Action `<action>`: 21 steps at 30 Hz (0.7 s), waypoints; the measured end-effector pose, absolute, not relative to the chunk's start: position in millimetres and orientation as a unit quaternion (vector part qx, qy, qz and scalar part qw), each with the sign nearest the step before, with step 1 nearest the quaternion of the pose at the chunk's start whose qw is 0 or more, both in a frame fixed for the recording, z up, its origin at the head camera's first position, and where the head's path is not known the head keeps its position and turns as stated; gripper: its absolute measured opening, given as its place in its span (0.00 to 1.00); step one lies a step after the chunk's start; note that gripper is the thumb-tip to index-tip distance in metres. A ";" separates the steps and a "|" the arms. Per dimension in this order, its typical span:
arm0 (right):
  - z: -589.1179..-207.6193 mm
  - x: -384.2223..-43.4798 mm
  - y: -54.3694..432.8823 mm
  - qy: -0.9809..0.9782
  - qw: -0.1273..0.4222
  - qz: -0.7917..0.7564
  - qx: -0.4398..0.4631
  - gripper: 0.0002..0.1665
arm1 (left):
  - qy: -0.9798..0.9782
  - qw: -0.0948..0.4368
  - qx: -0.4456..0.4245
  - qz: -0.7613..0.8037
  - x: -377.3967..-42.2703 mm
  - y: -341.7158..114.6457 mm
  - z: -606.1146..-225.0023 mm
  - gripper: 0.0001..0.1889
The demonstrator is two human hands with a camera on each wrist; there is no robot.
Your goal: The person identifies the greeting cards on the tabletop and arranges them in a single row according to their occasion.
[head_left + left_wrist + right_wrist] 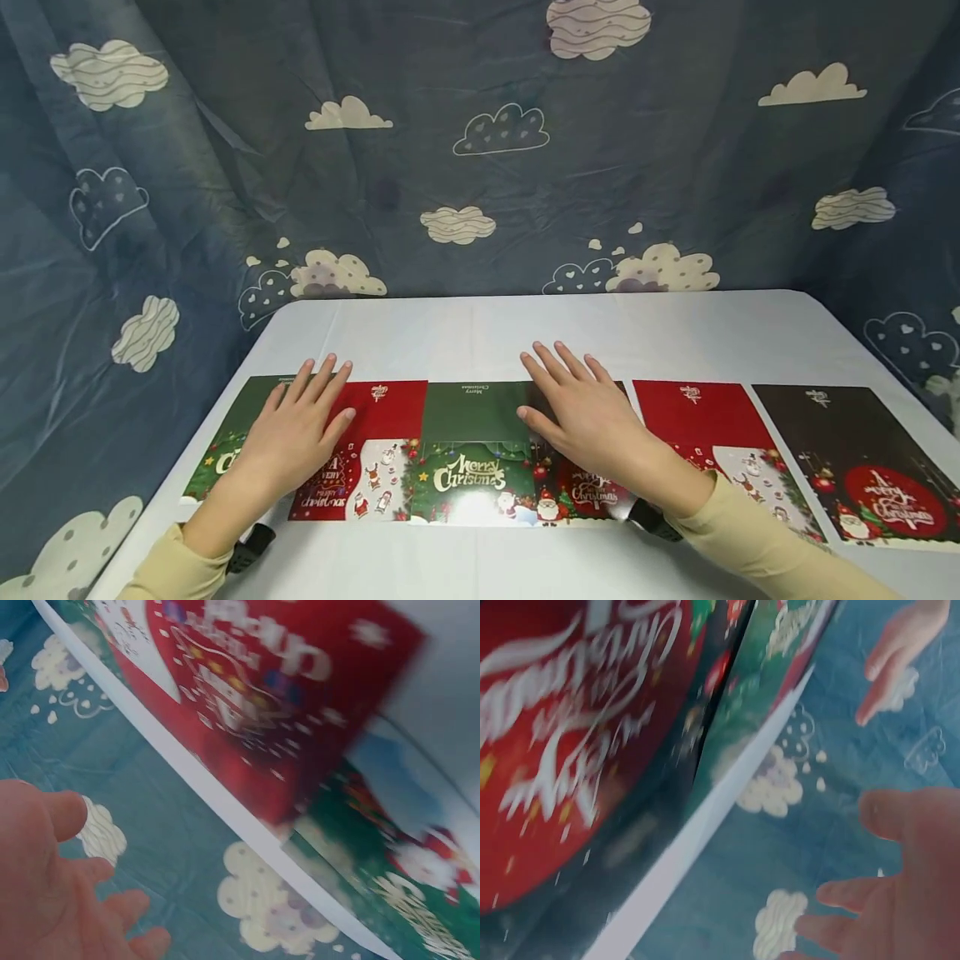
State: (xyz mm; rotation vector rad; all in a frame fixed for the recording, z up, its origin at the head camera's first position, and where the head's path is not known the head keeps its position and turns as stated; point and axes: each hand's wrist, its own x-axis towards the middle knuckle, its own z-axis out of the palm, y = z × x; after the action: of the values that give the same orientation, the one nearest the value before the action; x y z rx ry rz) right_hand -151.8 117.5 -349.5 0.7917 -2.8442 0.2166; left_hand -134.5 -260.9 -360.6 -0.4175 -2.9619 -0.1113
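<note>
Hands: we've got left hand (288, 433) and right hand (592, 421) released, fingers spread over the Christmas cards (476, 450) | Cards: one row, middle edges nearly meeting, narrow gaps rightward | Room: white bench (480, 337) strips behind and in front

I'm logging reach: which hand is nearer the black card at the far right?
Right. The right hand is over the other black card, one red card from the end card; the left hand is farther, beyond the central green card.
</note>
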 end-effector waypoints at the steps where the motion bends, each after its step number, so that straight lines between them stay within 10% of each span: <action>1: -350.4 -151.8 113.8 -0.954 0.094 0.072 0.275 0.44 | -0.986 0.074 -0.141 -0.042 -134.4 -264.3 -360.4 0.37; 11: -358.8 -151.6 78.4 -0.920 0.101 0.092 0.367 0.40 | -0.973 0.068 -0.185 -0.120 -131.8 -291.8 -358.6 0.37; 21: -360.7 -157.5 45.2 -0.889 -0.040 0.309 0.335 0.35 | -0.942 0.017 -0.151 -0.299 -135.7 -299.5 -365.5 0.24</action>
State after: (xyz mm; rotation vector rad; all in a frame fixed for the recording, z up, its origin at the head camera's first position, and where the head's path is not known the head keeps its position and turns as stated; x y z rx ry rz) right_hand -157.5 45.2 -360.7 1.0792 -2.8670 0.9954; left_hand -135.7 -299.5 -365.5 -0.4704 -2.9275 -0.9293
